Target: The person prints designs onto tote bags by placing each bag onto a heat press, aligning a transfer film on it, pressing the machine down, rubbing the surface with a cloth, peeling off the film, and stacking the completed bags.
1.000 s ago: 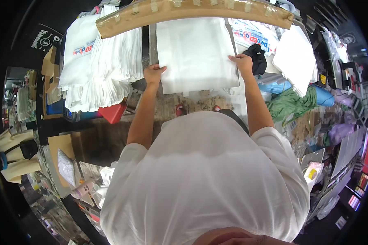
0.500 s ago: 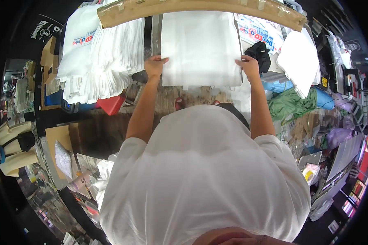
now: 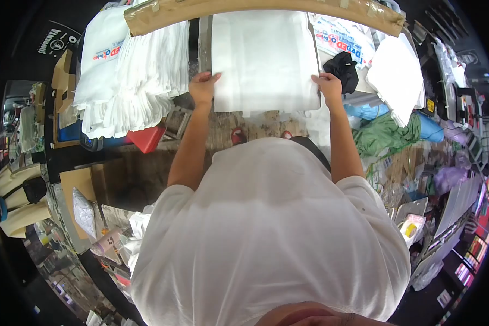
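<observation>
Curling left hand (image 3: 202,89) and right hand (image 3: 330,88) at its edges, grip unclear, you have the white rectangular sheet (image 3: 266,62) straighter than before.

Prob. wkshp, stacked white pcs. (image 3: 146,76), cardboard (image 3: 63,68)

You wear a loose white cloth shirt (image 3: 271,233) with short, wide sleeves (image 3: 358,195), a dark lower garment (image 3: 315,150) and red shoes (image 3: 236,137).

I watch through one head-worn fisheye, facing forward and down: white T-shirt (image 3: 271,233) nearest, left hand (image 3: 202,89) and right hand (image 3: 330,88) farther.
</observation>
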Motion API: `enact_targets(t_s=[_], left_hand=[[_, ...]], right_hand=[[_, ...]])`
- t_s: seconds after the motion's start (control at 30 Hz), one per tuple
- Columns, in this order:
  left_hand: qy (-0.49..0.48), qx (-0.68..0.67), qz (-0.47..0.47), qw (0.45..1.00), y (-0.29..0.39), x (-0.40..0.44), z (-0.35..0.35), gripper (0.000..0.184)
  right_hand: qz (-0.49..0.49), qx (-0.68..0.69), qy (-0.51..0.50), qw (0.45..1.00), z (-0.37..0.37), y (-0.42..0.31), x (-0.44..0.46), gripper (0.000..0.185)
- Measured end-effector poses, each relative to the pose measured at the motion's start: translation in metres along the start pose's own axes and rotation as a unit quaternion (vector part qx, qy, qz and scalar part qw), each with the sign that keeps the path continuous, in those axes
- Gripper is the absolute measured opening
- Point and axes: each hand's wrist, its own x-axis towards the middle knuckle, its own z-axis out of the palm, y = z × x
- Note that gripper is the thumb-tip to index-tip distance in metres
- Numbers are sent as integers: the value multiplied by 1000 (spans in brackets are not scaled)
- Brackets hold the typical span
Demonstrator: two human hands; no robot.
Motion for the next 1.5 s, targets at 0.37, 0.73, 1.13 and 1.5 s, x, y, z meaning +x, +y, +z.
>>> enact_targets(t_s=[0.37, 0.73, 1.13, 1.5], left_hand=[[-123, -352, -308, 875, -30, -123, -43, 46], [-333, -150, -218, 905, -2, -150, 12, 39], [-363, 49, -239, 899, 39, -142, -17, 22], [265, -95, 34, 959, 8, -60, -103, 19]], right_hand=[[36, 115, -30, 992, 1, -9, -8, 27], [46, 133, -22, 990, 4, -6, -2, 26], [32, 85, 1, 996, 2, -8, -8, 26], [27, 96, -7, 995, 1, -13, -11, 24]])
